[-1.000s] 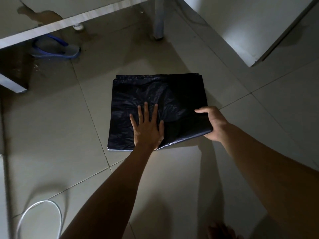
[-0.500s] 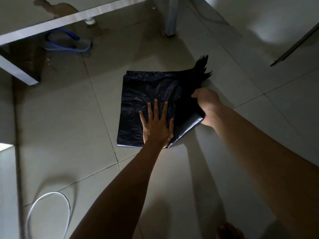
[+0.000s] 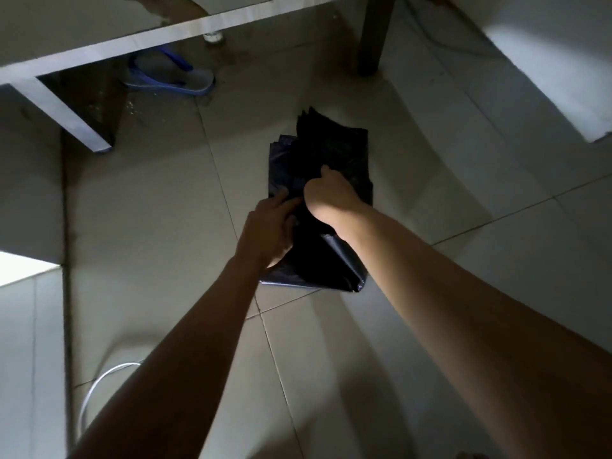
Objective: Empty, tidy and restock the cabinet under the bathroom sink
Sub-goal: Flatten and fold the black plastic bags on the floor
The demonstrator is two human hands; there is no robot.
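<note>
A black plastic bag lies folded into a narrow strip on the tiled floor in the dim middle of the view. My right hand presses down on the folded-over half, fingers curled on the plastic. At the bag's left edge my left hand lies with its fingertips tucked against the fold. Both forearms reach in from the bottom of the view and hide the bag's middle.
A blue flip-flop lies under a pale shelf edge at the upper left. A dark post stands on the floor at the top. A white hose loop curves at the lower left.
My right hand has carried the bag's right half over to the left, halving its width. My left hand slid from the bag's middle to its left edge.
</note>
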